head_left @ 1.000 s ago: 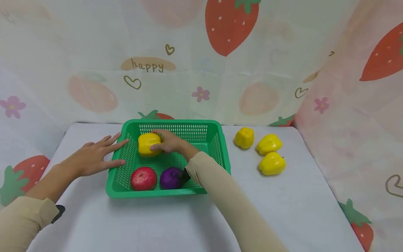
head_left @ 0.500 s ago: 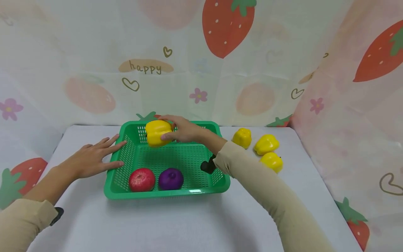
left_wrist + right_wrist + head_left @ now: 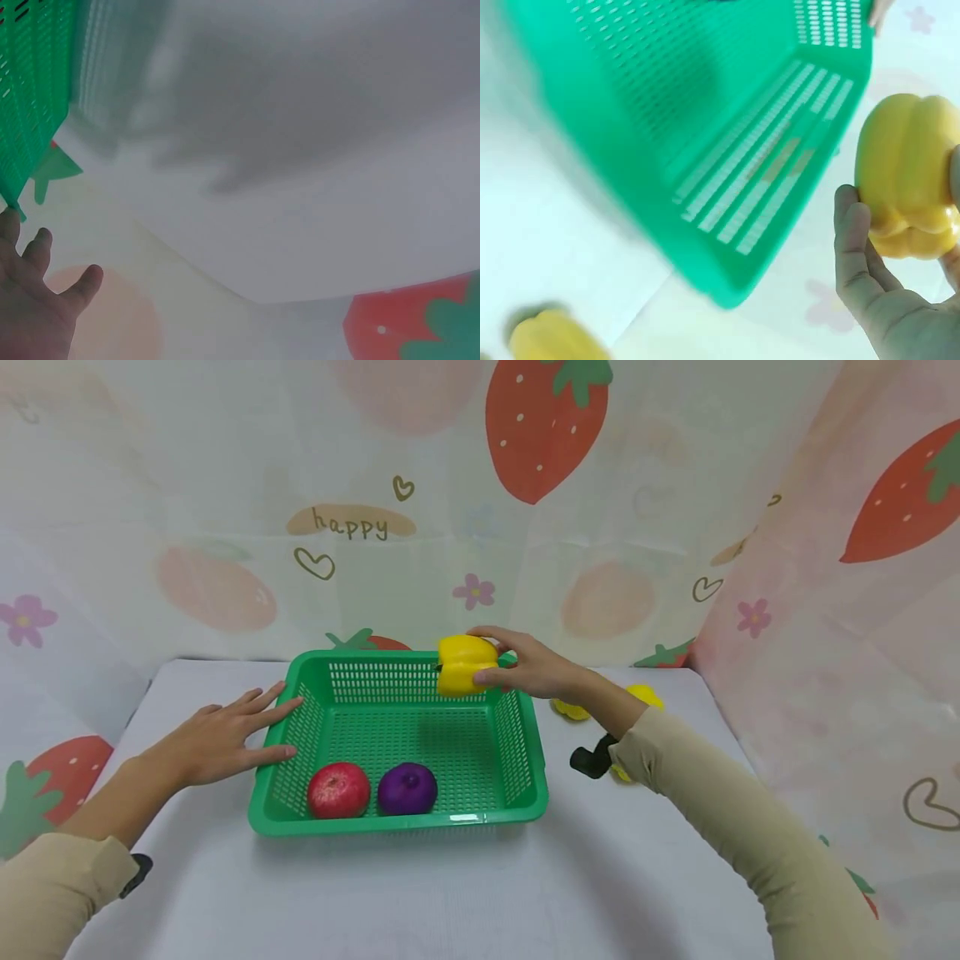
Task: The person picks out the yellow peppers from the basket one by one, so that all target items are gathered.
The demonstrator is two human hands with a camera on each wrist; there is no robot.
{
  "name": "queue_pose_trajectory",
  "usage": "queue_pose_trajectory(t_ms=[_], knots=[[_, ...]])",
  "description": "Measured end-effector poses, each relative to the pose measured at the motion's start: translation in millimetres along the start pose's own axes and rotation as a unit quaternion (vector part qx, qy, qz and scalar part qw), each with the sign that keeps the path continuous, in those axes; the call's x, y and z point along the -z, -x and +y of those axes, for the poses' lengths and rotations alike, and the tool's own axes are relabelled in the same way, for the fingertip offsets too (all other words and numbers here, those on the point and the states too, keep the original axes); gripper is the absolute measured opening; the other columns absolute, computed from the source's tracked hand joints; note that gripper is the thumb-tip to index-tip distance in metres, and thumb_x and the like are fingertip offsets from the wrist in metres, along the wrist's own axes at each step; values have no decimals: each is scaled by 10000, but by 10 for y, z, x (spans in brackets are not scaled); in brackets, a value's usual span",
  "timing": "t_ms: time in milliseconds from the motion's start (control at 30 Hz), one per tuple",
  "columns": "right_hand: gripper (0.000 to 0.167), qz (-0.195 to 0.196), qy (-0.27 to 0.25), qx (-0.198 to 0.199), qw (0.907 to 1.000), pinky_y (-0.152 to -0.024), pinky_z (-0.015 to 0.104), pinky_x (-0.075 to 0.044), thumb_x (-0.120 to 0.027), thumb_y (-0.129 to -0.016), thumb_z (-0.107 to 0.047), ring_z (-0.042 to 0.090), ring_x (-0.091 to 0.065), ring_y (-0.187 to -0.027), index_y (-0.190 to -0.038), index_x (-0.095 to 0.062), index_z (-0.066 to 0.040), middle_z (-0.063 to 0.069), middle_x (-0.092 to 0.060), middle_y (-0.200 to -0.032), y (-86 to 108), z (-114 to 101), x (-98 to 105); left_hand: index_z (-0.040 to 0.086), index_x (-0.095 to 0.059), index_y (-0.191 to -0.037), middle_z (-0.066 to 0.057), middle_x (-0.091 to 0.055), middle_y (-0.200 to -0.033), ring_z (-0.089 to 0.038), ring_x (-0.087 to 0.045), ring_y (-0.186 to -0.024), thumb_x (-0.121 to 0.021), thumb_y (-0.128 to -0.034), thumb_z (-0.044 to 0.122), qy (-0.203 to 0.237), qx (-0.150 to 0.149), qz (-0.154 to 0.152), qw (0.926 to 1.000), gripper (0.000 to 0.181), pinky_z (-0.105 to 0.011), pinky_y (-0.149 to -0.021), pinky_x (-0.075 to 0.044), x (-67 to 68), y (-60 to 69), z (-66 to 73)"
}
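In the head view, my right hand (image 3: 532, 667) holds a yellow bell pepper (image 3: 461, 666) above the back right part of a green basket (image 3: 397, 828). The right wrist view shows the same bell pepper (image 3: 907, 165) gripped between fingers and thumb, apart from the basket. My left hand (image 3: 225, 739) rests on the basket's left rim with its fingers spread and straight. Inside the basket, a red pomegranate-like fruit (image 3: 338, 791) and a round purple vegetable (image 3: 407, 789) sit near the front wall.
Right of the basket, more yellow bell peppers (image 3: 645, 696) lie on the white table (image 3: 420, 893), partly hidden behind my right forearm. A printed cloth (image 3: 450, 552) hangs behind the table and at its sides.
My right hand has lifted the yellow bell pepper from inside the basket and carried it to the right. My left hand has stayed on the rim.
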State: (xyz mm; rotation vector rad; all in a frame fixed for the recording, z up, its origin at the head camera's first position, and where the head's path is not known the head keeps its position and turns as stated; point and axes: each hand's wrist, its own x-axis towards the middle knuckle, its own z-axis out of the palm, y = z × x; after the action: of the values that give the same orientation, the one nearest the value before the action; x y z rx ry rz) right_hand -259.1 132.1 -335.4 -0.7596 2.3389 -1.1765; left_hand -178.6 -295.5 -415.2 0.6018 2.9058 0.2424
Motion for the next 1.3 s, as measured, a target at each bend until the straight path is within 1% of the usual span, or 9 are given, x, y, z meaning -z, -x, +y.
queue_pose_trajectory(t_ms=[100, 267, 433, 567, 700, 833, 933, 1033, 1300], knots=[[636, 56, -157, -98, 9998, -867, 486, -559, -671, -971, -214, 379, -655, -936, -1526, -362, -177, 157, -510, -1250, 134, 96, 102, 186, -307, -1569, -188, -212, -1629, -519, -240, -1426, -542, -899, 656, -3, -7, -2, 10000, 852, -770, -1037, -264, 2, -5, 1], [647, 209, -138, -209, 9995, -885, 498, -560, -673, -970, -223, 433, -646, -1016, -1530, -354, -169, 165, -504, -1297, 307, 228, 221, 188, -307, -1570, -185, -217, -1628, -516, -250, -1423, -534, -902, 661, -3, -20, -6, 10000, 850, -768, -1031, -276, 5, -1, 2], [626, 348, -152, -385, 9985, -877, 448, -573, -665, -974, -210, 364, -643, -999, -1520, -364, -154, 174, -493, -1320, 455, 349, 289, 184, -308, -1570, -188, -216, -1628, -516, -245, -1426, -536, -905, 655, 31, -4, 2, 10000, 846, -770, -1033, -270, -3, 11, -10], [621, 450, -196, -506, 9975, -911, 457, -561, -665, -974, -219, 328, -624, -1020, -1515, -367, -151, 183, -482, -1330, 573, 441, 328, 182, -308, -1569, -190, -216, -1627, -514, -244, -1427, -535, -907, 654, 31, -16, 15, 10000, 844, -768, -1035, -269, -4, 10, -11], [621, 488, -211, -573, 9969, -941, 474, -542, -671, -969, -250, 354, -605, -1042, -1509, -375, -171, 191, -505, -1296, 674, 516, 359, 182, -310, -1569, -190, -219, -1627, -513, -251, -1425, -531, -906, 657, 6, -34, 15, 10000, 844, -763, -1034, -279, 2, 8, -1], [615, 526, -98, -677, 9963, -918, 444, -534, -673, -966, -277, 366, -588, -1028, -1504, -385, -202, 173, -523, -1248, 775, 584, 370, 183, -314, -1568, -189, -224, -1625, -514, -258, -1422, -531, -906, 657, -10, -38, 24, 10000, 843, -759, -1032, -288, 4, 11, 7], [612, 550, -163, -784, 9953, -918, 469, -529, -670, -968, -268, 398, -596, -1020, -1505, -384, -205, 175, -511, -1231, 848, 649, 373, 182, -312, -1568, -191, -225, -1625, -515, -258, -1422, -532, -906, 656, -6, -41, 27, 10000, 843, -759, -1032, -287, 1, 13, 8], [631, 584, -240, -918, 9938, -921, 484, -534, -675, -964, -269, 394, -623, -996, -1514, -372, -207, 181, -499, -1249, 910, 722, 369, 180, -312, -1568, -192, -226, -1624, -517, -258, -1422, -533, -906, 654, -6, -46, 38, 10000, 844, -759, -1031, -288, -1, 11, 10], [722, 701, -30, -1333, 9886, -915, 436, -542, -695, -940, -355, 290, -658, -916, -1546, -334, -201, 235, -455, -1355, 1044, 986, 330, 176, -319, -1565, -192, -232, -1622, -519, -267, -1417, -539, -906, 650, -39, -60, 51, 10000, 841, -760, -1023, -301, -4, 5, 10]])
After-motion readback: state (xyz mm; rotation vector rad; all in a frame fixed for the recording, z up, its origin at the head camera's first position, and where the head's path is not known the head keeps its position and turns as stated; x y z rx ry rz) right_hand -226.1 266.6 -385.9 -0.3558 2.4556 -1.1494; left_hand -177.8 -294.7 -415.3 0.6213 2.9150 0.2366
